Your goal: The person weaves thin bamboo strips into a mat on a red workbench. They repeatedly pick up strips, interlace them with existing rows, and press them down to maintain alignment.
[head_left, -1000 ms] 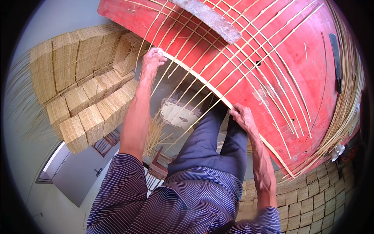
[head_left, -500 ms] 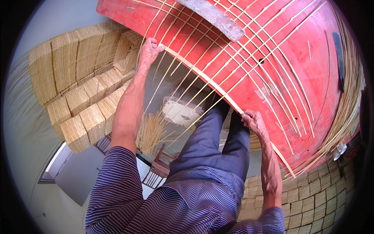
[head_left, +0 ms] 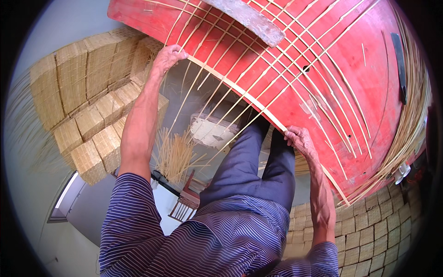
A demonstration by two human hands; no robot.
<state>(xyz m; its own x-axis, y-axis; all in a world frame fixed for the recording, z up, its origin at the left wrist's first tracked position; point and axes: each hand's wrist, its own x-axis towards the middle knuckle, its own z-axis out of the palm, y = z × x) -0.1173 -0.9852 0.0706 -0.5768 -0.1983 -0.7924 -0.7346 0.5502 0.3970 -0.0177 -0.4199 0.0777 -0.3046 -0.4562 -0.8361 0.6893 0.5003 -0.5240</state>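
Observation:
My left hand (head_left: 168,57) pinches the upper-left part of a pale flat bamboo strip (head_left: 235,90) lying along the near edge of a red board (head_left: 364,92). My right hand (head_left: 297,138) is closed on the same strip lower down to the right, at the board's edge. Thin woven bamboo strips (head_left: 295,51) form an open grid on the board, several ends crossing the flat strip and hanging over the edge between my hands. A worn, pale, curved slab (head_left: 251,23) lies on top of the grid.
A dark blade-like tool (head_left: 399,64) and a long bundle of strips (head_left: 413,120) lie at the board's right. Stacks of woven straw-coloured blocks (head_left: 74,78) stand left, more (head_left: 369,231) lower right. Below are loose strips (head_left: 175,157), a wooden chair (head_left: 187,203) and my legs.
My left hand has moved left and up along the board's edge. My right hand has shifted right since a second ago, with both still holding the flat strip.

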